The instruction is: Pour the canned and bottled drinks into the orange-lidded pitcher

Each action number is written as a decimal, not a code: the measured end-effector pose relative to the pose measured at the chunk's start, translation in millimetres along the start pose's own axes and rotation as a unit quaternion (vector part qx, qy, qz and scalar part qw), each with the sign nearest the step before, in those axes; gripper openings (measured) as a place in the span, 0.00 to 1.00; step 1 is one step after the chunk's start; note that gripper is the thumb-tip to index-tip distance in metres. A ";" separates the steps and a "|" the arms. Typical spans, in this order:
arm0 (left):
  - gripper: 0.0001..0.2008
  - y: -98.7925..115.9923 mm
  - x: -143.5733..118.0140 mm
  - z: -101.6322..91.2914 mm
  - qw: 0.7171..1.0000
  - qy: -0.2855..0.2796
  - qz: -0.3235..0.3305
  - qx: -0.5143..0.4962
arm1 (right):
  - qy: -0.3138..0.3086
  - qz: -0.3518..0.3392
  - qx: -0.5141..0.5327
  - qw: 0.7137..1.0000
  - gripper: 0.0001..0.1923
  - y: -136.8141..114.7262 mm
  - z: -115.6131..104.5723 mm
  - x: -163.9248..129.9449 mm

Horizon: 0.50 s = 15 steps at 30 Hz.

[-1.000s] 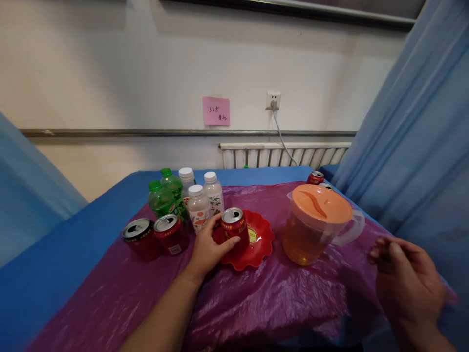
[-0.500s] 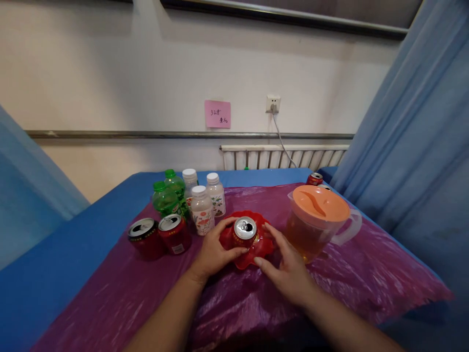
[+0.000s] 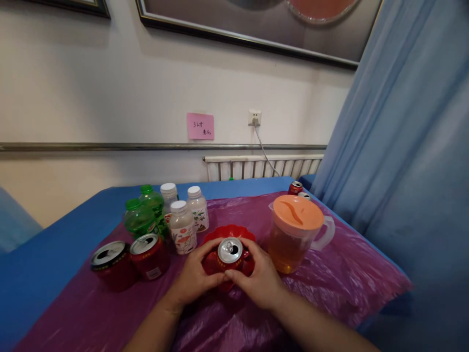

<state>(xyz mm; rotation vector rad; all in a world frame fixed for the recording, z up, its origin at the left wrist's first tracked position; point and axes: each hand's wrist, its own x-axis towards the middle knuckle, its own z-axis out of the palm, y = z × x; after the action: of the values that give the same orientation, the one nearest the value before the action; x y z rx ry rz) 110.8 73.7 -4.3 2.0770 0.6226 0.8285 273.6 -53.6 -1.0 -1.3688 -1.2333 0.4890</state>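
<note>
An opened red drink can (image 3: 230, 251) stands upright in the middle, its silver top facing me. My left hand (image 3: 198, 275) curves round its left side and my right hand (image 3: 262, 276) round its right, with the thumbs almost meeting at the front. Both hands are closed on the can. Under it lies a red scalloped dish (image 3: 234, 231), partly hidden by the can and my fingers. Close to my right hand stands a clear pitcher (image 3: 289, 247) of amber liquid with an orange lid (image 3: 298, 212).
Left of my hands stand two red cans (image 3: 115, 266) (image 3: 150, 256), several white-capped bottles (image 3: 183, 234) and two green bottles (image 3: 141, 220). More cans (image 3: 295, 187) are behind the pitcher. Purple plastic sheeting (image 3: 322, 298) covers the blue surface (image 3: 69, 220). A blue curtain (image 3: 388, 146) hangs at right.
My right hand has moved in from beside the dish and closed on the can, while my left hand stays round it. The whole view has shifted right and up.
</note>
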 end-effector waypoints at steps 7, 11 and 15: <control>0.40 2.9 5.7 -3.1 0.999 -0.007 0.010 -0.043 | 0.031 -0.103 -0.080 0.991 0.32 -13.4 -6.8 4.5; 0.41 -0.2 6.6 -6.5 0.998 -0.027 -0.008 -0.052 | 0.099 -0.208 -0.042 0.972 0.37 -30.7 -24.9 -11.9; 0.37 -3.7 6.7 -7.7 0.999 -0.026 -0.016 0.012 | 0.143 -0.235 -0.029 0.961 0.36 -46.8 -75.9 -47.2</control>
<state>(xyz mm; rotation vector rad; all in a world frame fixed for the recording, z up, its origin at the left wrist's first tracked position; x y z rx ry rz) 109.2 84.0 -1.4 2.0970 0.6387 0.7504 304.2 -139.5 42.1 -1.0964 -1.2825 -0.0766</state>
